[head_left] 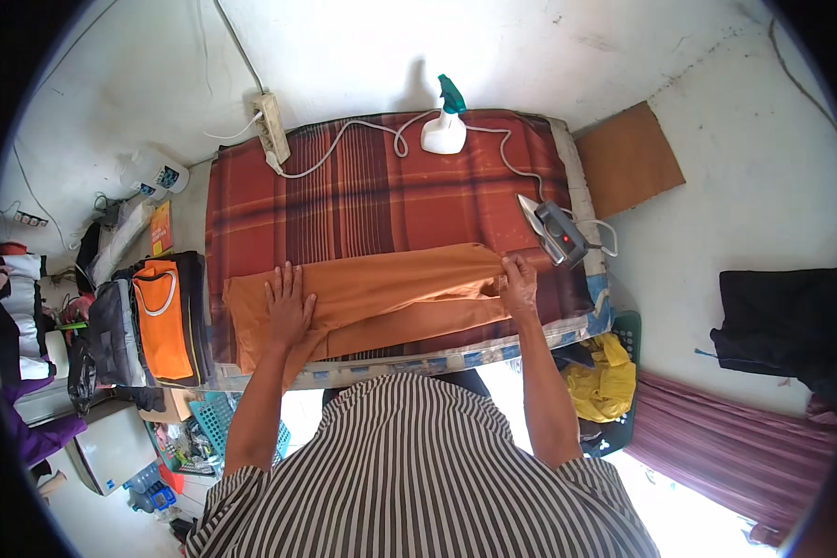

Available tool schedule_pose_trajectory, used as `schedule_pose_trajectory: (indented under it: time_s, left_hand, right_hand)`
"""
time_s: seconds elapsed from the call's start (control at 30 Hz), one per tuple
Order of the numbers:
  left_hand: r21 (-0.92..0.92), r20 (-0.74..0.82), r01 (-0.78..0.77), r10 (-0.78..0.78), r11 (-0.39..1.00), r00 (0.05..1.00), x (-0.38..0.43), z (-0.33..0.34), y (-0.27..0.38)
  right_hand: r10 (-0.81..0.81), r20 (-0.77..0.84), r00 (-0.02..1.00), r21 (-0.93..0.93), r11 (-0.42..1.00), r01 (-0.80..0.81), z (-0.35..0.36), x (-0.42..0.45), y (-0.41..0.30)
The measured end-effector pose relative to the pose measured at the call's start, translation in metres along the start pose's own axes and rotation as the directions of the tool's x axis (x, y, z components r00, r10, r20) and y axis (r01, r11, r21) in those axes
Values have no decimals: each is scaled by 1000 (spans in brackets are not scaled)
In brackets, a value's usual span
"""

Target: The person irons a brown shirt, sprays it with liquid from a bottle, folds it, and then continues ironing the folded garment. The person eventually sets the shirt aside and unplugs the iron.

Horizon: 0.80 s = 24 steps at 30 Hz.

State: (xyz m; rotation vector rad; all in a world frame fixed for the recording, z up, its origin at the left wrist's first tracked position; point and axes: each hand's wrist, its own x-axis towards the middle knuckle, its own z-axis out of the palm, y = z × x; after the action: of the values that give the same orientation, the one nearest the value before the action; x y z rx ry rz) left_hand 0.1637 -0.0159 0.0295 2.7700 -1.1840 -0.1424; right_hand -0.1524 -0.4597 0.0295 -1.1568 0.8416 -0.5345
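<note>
A pair of orange-brown trousers lies lengthwise across a red plaid cloth on the ironing table. My left hand rests flat on the wide left part of the trousers, fingers apart. At the narrow right end, my right hand pinches the edge of the upper leg; the lower leg shows beneath it. An electric iron lies beyond my right hand, its pointed metal plate turned to the upper left and a small red light lit. A white spray bottle with a green trigger stands at the back.
A power strip sits at the back left, its cord crossing the cloth toward the iron. Folded clothes are stacked left. A green basket with yellow cloth stands below the right edge. A brown board leans against the wall.
</note>
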Motion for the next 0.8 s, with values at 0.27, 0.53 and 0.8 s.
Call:
schedule_pose_trajectory:
  time_s: [0.27, 0.53, 0.8]
  left_hand:
    - [-102, 5, 18, -18, 995, 1000, 14, -6, 30]
    - [-105, -90, -97, 88, 990, 992, 30, 9, 79]
    - [-347, -127, -172, 136, 922, 983, 6, -17, 70]
  right_hand:
    - [76, -54, 996, -466, 880, -92, 22, 14, -17]
    - [-224, -20, 974, -469, 863, 189, 25, 33, -9]
    - [135, -39, 990, -390, 910, -139, 30, -26, -33]
